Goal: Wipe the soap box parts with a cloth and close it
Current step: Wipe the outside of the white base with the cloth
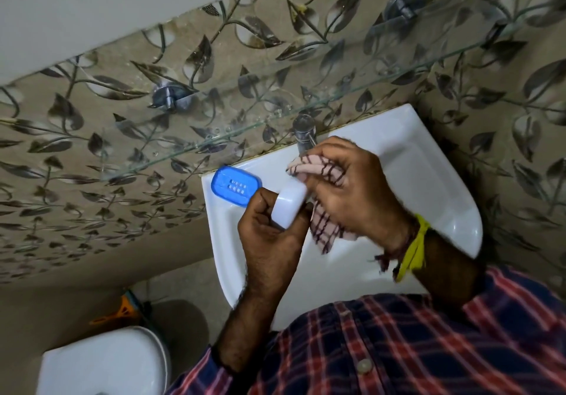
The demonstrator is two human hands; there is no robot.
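A blue soap box part (235, 185) with drain slots lies on the back left corner of the white washbasin (428, 180). My left hand (269, 235) grips a white soap box part (289, 206) above the basin. My right hand (352, 192) holds a pink checked cloth (318, 169) bunched against the right end of the white part. The cloth's loose end (324, 229) hangs down below my palm. Whether the white part is the lid or the base cannot be told.
A chrome tap (303, 132) stands at the basin's back, just behind my right hand. A glass shelf (275, 113) on metal brackets runs along the leaf-patterned tiled wall above. A white toilet (104, 361) sits at the lower left, with an orange and blue object (122, 310) behind it.
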